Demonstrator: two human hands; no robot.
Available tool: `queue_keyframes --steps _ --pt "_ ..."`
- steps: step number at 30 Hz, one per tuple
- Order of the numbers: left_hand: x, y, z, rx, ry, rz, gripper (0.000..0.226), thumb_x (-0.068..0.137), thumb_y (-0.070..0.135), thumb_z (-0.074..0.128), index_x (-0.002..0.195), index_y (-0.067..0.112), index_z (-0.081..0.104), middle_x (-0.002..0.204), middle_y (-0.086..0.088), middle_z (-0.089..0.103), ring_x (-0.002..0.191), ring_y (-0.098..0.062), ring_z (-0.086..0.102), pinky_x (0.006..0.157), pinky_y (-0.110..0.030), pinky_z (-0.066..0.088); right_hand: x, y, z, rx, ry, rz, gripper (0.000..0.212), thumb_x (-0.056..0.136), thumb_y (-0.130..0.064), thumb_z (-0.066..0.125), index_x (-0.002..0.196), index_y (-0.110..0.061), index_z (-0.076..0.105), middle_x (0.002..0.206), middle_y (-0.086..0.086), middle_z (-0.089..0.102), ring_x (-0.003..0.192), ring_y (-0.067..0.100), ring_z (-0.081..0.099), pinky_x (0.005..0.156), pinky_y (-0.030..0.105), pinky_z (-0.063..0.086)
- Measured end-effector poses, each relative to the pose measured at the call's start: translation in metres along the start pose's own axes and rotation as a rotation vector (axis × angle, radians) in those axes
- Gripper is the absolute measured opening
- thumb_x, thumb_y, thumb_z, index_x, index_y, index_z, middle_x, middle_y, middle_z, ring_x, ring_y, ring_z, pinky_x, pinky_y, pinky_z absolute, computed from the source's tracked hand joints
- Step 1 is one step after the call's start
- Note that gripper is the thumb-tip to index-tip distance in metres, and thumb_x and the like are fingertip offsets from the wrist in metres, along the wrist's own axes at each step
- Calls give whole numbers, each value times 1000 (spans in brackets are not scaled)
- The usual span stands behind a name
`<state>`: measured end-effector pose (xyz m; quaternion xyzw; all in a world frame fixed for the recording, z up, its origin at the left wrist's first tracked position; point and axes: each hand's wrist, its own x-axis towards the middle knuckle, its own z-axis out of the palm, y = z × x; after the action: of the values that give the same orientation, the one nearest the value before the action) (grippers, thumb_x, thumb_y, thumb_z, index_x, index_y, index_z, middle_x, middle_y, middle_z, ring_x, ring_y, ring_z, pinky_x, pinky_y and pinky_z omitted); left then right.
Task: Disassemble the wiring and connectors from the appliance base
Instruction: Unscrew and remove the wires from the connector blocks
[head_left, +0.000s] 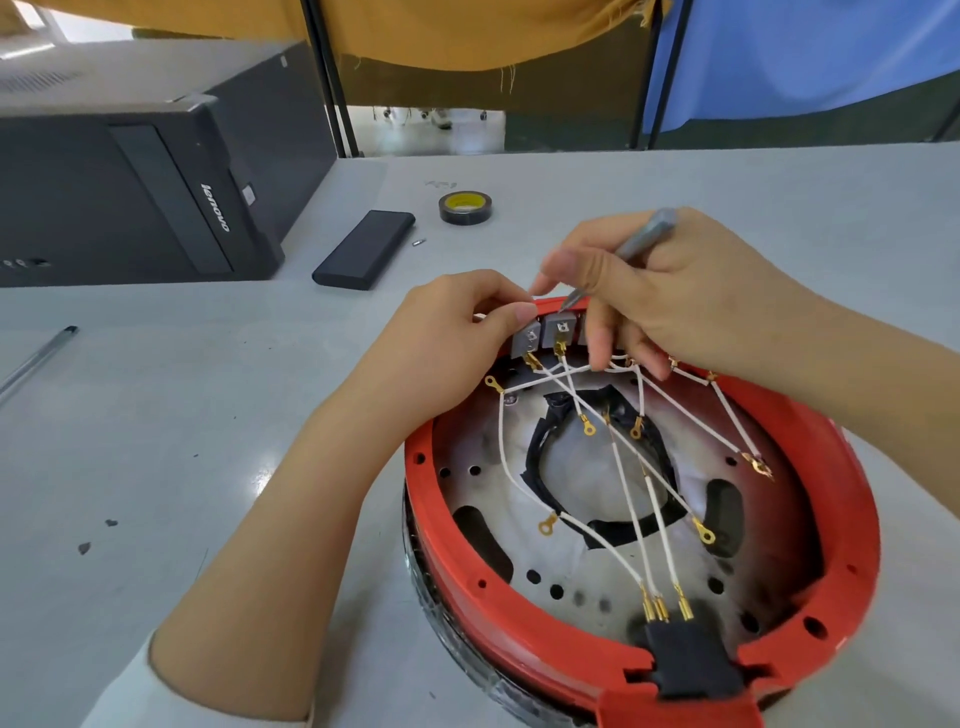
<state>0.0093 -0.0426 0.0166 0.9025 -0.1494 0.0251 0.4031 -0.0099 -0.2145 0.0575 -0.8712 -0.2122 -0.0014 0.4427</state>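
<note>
- Several white wires (631, 499) with gold ring terminals are spread across the metal plate inside the red appliance base (826, 525), which is set on the grey tabletop (182, 467) at lower right.
- Two grey connector blocks (543, 335) are seated at the base's far rim.
- One white wire is pinched by the left hand (457, 332), its grip pressed together beside the blocks.
- A grey tool (631, 247) is gripped by the right hand (670, 296), its tip at the blocks.
- A tape roll (466, 207), a dark flat case (363, 249) and a computer tower (130, 182) are seen farther back.

Screwdriver (631, 244) tip — behind fingers
</note>
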Motion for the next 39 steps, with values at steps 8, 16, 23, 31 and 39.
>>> queue_keyframes --steps 8,16,23,31,39 --pt "0 -1 1 -62 -7 5 13 92 30 55 93 32 67 93 15 69 91 -3 62 80 -23 47 -9 -4 17 -750 92 0 26 80 -60 53 76 -36 63 67 -14 56 67 8 50 53 23 33" --pt "1 -2 1 -69 -7 8 13 93 29 54 94 32 67 94 16 69 91 -2 62 82 -21 47 -9 -7 33 -976 111 -65 21 89 -51 48 90 -34 60 69 -7 44 66 20 41 47 24 17" --pt "0 -1 0 -57 -13 17 13 92 28 54 94 31 67 88 17 67 83 1 59 71 -14 43 -4 -12 24 -669 96 59 8 75 -38 59 70 -34 63 64 -9 56 66 13 54 50 24 32" --pt "-1 -2 -1 -60 -29 -10 16 92 36 53 99 31 67 93 18 67 84 4 58 69 -12 39 -3 -16 -3 123 364 95 12 78 -14 63 68 -18 62 47 -3 57 33 11 46 35 16 35" --pt "-2 -2 -2 -57 -34 -15 16 93 35 53 100 32 67 93 19 67 85 7 58 66 -3 39 17 -20 -33 605 623 91 20 82 -12 55 63 -18 54 56 -3 56 34 12 42 36 14 25"
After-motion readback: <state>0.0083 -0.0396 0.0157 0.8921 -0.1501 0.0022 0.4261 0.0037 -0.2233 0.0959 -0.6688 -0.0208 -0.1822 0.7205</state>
